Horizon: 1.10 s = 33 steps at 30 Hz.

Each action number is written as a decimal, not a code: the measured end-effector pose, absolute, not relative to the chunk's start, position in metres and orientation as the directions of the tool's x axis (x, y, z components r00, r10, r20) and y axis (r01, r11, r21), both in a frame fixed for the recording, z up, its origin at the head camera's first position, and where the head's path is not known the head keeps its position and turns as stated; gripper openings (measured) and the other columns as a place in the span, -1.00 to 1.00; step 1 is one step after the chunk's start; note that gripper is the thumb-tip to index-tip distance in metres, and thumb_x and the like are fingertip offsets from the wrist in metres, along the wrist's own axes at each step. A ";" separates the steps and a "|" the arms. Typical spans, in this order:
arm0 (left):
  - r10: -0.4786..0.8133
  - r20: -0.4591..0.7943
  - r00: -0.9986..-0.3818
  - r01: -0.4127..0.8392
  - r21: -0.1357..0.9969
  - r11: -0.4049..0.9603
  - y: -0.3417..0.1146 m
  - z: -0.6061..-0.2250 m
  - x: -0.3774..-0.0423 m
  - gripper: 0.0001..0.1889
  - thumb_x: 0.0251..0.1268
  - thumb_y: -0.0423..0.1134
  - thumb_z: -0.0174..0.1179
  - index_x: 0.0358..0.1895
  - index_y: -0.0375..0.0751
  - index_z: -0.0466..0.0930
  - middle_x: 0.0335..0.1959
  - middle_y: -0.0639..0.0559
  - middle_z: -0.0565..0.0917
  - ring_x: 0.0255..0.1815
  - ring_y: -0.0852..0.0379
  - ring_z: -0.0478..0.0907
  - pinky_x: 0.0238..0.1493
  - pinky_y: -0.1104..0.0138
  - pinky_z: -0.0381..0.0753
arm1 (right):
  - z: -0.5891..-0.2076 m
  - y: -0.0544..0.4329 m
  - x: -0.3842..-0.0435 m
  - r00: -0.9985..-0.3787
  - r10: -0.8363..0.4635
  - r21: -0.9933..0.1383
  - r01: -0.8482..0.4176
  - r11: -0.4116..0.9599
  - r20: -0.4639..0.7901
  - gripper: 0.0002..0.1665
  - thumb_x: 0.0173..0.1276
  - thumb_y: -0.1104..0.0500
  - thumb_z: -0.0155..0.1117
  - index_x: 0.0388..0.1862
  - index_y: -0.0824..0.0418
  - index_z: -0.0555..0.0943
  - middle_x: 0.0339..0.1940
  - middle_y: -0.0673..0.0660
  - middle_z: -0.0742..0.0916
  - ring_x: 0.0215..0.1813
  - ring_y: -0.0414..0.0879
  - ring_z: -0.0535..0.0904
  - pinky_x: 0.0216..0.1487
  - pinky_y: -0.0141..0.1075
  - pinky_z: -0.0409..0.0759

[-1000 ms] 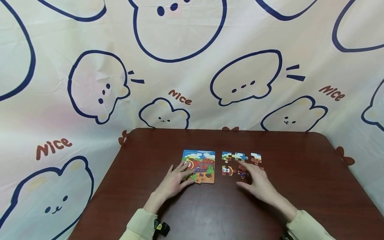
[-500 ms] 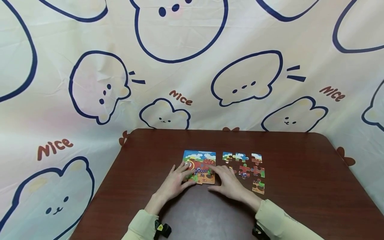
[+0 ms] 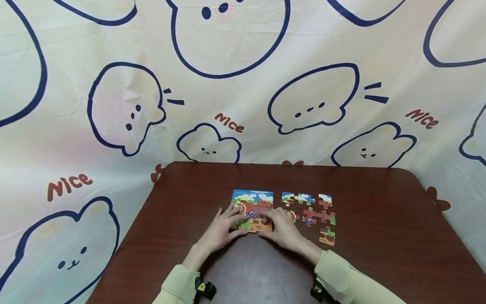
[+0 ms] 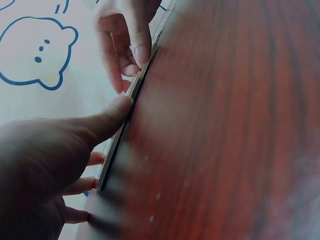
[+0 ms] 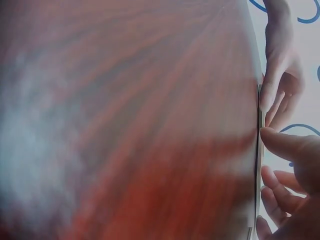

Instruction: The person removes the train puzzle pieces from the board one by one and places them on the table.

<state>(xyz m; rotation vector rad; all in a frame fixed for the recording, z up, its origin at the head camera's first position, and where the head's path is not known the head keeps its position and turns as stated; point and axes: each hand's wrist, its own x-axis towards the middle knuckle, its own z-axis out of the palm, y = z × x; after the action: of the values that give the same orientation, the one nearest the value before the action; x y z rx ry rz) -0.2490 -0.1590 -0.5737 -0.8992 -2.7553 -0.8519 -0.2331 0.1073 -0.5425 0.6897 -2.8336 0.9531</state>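
A puzzle board (image 3: 252, 196) with a bright cartoon picture of blue sky, red shapes and sand lies mid-table. My left hand (image 3: 218, 230) holds its left side, thumb at the front edge and fingers over the picture. On the board's right front part, my right hand (image 3: 284, 230) pinches a sand-coloured puzzle piece (image 3: 255, 226), index finger bent over it and thumb at the front edge. Both thumbs nearly meet along the thin board edge (image 4: 117, 137) in the left wrist view. The right wrist view shows the right hand's (image 5: 295, 175) fingers curled above that edge.
Right of the board lie several loose puzzle pieces (image 3: 309, 216) in rough rows, one piece (image 3: 327, 236) nearest the front. The dark brown table (image 3: 190, 190) ends at a patterned cloth (image 3: 254, 105) behind it. Black wrist cameras (image 3: 206, 290) sit at the sleeves.
My right hand has moved left from above the loose pieces onto the board's right front part, uncovering those pieces. Its fingers have since edged closer to my left hand, which stays in place.
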 end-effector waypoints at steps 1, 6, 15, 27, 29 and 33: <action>0.503 0.280 -0.818 0.572 0.491 0.657 -0.159 -0.573 -0.248 -0.47 0.48 0.25 0.36 0.32 0.05 0.78 0.54 -0.28 0.60 0.67 -0.49 0.36 0.49 -0.63 0.23 | -0.543 0.107 -0.233 -0.899 -0.388 -0.565 -0.432 0.703 0.206 -0.30 0.27 0.01 0.75 0.37 0.12 0.75 -0.23 -0.13 0.73 -0.07 -0.17 0.50 0.00 -0.22 0.24; 0.480 0.280 -0.831 0.553 0.511 0.658 -0.159 -0.574 -0.249 -0.54 0.44 0.10 0.45 0.29 -0.01 0.78 0.50 -0.23 0.65 0.70 -0.43 0.35 0.55 -0.60 0.19 | -0.543 0.104 -0.233 -0.906 -0.370 -0.596 -0.415 0.688 0.204 -0.35 0.25 0.00 0.76 0.29 0.14 0.79 -0.28 -0.14 0.71 -0.11 -0.19 0.48 -0.03 -0.24 0.24; 0.458 0.236 -0.857 0.513 0.476 0.714 -0.160 -0.583 -0.254 -0.51 0.42 0.08 0.49 0.30 -0.03 0.74 0.46 -0.15 0.70 0.74 -0.28 0.34 0.61 -0.51 0.23 | -0.547 0.098 -0.235 -0.911 -0.356 -0.607 -0.406 0.683 0.210 -0.60 0.20 0.04 0.79 -0.06 0.05 0.80 -0.15 -0.06 0.75 -0.07 -0.16 0.49 0.04 -0.21 0.37; 0.462 0.234 -0.856 0.512 0.509 0.692 -0.162 -0.587 -0.258 -0.56 0.39 0.08 0.51 0.25 0.10 0.70 0.54 -0.08 0.64 0.72 -0.28 0.36 0.61 -0.55 0.19 | -0.545 0.092 -0.236 -0.913 -0.348 -0.622 -0.401 0.672 0.213 -0.36 0.23 0.05 0.77 0.28 0.08 0.77 0.01 0.02 0.81 0.02 -0.09 0.54 0.05 -0.17 0.34; 0.462 0.242 -0.853 0.517 0.511 0.687 -0.162 -0.587 -0.258 -0.56 0.39 0.09 0.51 0.24 0.11 0.70 0.53 -0.08 0.65 0.71 -0.29 0.38 0.60 -0.56 0.19 | -0.545 0.091 -0.236 -0.914 -0.342 -0.644 -0.399 0.652 0.220 -0.43 0.25 0.11 0.75 0.24 0.09 0.78 -0.10 -0.04 0.82 -0.01 -0.10 0.56 0.06 -0.17 0.29; 0.455 0.266 -0.850 0.524 0.521 0.674 -0.162 -0.587 -0.258 -0.55 0.35 0.05 0.54 0.24 0.10 0.71 0.51 -0.08 0.67 0.68 -0.32 0.41 0.58 -0.59 0.19 | -0.544 0.089 -0.236 -0.915 -0.339 -0.677 -0.392 0.623 0.219 -0.54 0.26 0.18 0.74 0.14 0.09 0.81 -0.26 -0.13 0.79 -0.04 -0.12 0.56 0.08 -0.16 0.24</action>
<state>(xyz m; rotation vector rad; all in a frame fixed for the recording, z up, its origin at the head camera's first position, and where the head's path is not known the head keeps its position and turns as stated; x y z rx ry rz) -0.2578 -0.1617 -0.5872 -0.8123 -2.7688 -0.9157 -0.2356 0.0892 -0.5440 0.6240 -2.7666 1.1799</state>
